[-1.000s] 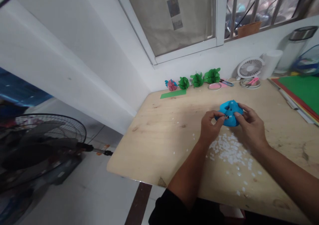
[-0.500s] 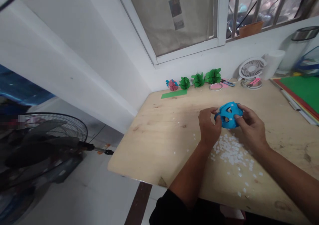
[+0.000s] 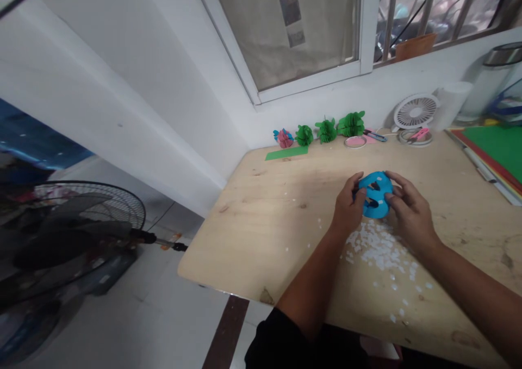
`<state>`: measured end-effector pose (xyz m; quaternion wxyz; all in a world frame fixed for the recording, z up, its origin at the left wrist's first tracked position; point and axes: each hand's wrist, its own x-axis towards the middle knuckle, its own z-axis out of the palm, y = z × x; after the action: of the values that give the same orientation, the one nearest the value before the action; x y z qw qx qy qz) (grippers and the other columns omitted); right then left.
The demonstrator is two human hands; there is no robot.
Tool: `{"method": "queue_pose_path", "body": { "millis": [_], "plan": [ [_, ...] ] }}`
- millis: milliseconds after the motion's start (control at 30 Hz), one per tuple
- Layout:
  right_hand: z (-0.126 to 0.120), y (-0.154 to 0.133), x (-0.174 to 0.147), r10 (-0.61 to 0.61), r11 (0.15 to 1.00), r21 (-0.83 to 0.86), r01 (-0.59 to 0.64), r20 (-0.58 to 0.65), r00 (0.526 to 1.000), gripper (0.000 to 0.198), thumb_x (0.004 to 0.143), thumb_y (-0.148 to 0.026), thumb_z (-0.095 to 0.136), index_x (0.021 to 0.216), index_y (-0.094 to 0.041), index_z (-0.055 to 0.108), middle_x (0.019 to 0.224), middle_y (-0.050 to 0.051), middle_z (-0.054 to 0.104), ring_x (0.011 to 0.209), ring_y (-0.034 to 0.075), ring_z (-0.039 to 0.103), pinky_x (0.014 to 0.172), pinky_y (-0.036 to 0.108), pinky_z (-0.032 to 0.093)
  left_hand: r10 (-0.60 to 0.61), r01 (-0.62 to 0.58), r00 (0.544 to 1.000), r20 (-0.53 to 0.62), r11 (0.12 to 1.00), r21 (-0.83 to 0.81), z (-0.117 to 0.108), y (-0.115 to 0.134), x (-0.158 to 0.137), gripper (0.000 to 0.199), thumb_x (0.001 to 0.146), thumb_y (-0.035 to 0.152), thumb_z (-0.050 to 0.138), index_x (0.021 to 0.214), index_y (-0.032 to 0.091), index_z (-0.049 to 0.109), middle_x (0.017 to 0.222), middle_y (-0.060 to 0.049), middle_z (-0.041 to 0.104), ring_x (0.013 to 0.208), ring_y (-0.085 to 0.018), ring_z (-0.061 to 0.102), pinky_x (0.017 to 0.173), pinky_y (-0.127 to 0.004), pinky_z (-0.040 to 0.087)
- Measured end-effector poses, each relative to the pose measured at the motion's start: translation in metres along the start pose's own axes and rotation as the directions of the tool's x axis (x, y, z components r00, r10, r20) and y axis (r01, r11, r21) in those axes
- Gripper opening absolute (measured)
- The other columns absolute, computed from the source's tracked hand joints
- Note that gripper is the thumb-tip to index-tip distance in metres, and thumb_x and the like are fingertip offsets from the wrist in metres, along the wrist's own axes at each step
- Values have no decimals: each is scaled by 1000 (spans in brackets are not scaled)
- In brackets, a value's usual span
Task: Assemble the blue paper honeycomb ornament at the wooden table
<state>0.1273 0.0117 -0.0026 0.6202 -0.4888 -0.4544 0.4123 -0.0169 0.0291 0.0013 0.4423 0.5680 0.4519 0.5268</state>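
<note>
A blue paper craft piece (image 3: 376, 209) with cut-out gaps and small white squares on it is held up over the table. Its left edge is pinched by my left hand (image 3: 347, 205), thumb in front and fingers behind. My right hand (image 3: 411, 208) grips the opposite edge, with the thumb on the near face. Just below the hands, many small white paper squares (image 3: 377, 246) lie scattered on the wooden table (image 3: 253, 222). Parts of the fingers are hidden behind the blue paper.
Along the wall stand a pink-and-blue paper figure (image 3: 284, 139) and several green paper figures (image 3: 327, 131). A green strip (image 3: 286, 153), a small white fan (image 3: 416, 112) and a blue cutter (image 3: 376, 135) are there too. Coloured sheets (image 3: 495, 148) lie at right; a floor fan (image 3: 73, 222) stands left.
My hands have drawn closer together, pressing the blue paper piece from a rounded, opened shape into a narrower, flatter one. Its face now tilts more towards me.
</note>
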Motion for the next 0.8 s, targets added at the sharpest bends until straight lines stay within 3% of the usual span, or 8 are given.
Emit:
{"method": "queue_pose_path", "body": {
  "millis": [167, 300, 367, 433, 533, 667, 800],
  "plan": [
    [0, 3, 1, 42, 998, 42, -43, 14, 999, 58, 77, -46, 85, 132, -30, 72, 107, 5, 81, 87, 23, 74, 73, 34, 61, 75, -75, 997, -10, 996, 44, 1, -7, 1, 36, 97, 21, 61, 132, 22, 69, 126, -9, 78, 109, -23, 75, 101, -40, 60],
    [3, 4, 1, 8, 1000, -1, -8, -7, 1000, 64, 78, -56, 84, 134, -29, 70, 100, 5, 80, 81, 23, 74, 66, 33, 61, 187, -177, 981, -48, 971, 160, 1, -10, 0, 41, 95, 21, 64, 136, 24, 65, 123, -9, 77, 105, -22, 75, 94, -38, 62],
    [3, 4, 1, -19, 999, -39, 19, -12, 1000, 66, 80, -59, 82, 136, -28, 70, 97, 5, 79, 79, 22, 73, 64, 32, 61, 343, -299, 934, -100, 904, 304, 0, -5, -3, 40, 95, 23, 66, 135, 23, 64, 126, -11, 75, 112, -24, 72, 99, -41, 61],
    [2, 5, 0, -39, 996, -81, 39, -9, 999, 66, 80, -60, 82, 136, -27, 69, 96, 5, 79, 77, 22, 72, 64, 32, 61, 527, -428, 842, -112, 781, 455, 0, 2, -7, 28, 98, 26, 65, 125, 22, 67, 128, -13, 73, 125, -28, 67, 110, -48, 55],
    [1, 5, -1, -65, 987, -148, 66, 12, 998, 65, 82, -61, 79, 137, -27, 69, 99, 6, 79, 77, 21, 72, 65, 34, 61, 668, -501, 741, -72, 621, 603, -1, 10, -10, 10, 99, 24, 64, 104, 23, 73, 123, -11, 75, 127, -29, 64, 114, -51, 49],
    [1, 5, -5, -124, 962, -238, 134, 59, 991, 61, 88, -61, 74, 138, -26, 70, 123, 11, 78, 98, 27, 77, 83, 42, 65, 693, -475, 720, -50, 544, 692, -1, 10, -10, 7, 97, 25, 70, 96, 26, 77, 114, -9, 78, 125, -32, 64, 115, -55, 42],
    [4, 4, -9, -219, 927, -287, 243, 114, 969, 53, 93, -59, 68, 135, -26, 73, 141, 12, 73, 124, 31, 73, 106, 49, 59, 707, -453, 704, -67, 520, 724, -2, 7, -10, 8, 97, 27, 70, 95, 26, 78, 110, -8, 79, 125, -32, 65, 118, -59, 36]
  ]
}}
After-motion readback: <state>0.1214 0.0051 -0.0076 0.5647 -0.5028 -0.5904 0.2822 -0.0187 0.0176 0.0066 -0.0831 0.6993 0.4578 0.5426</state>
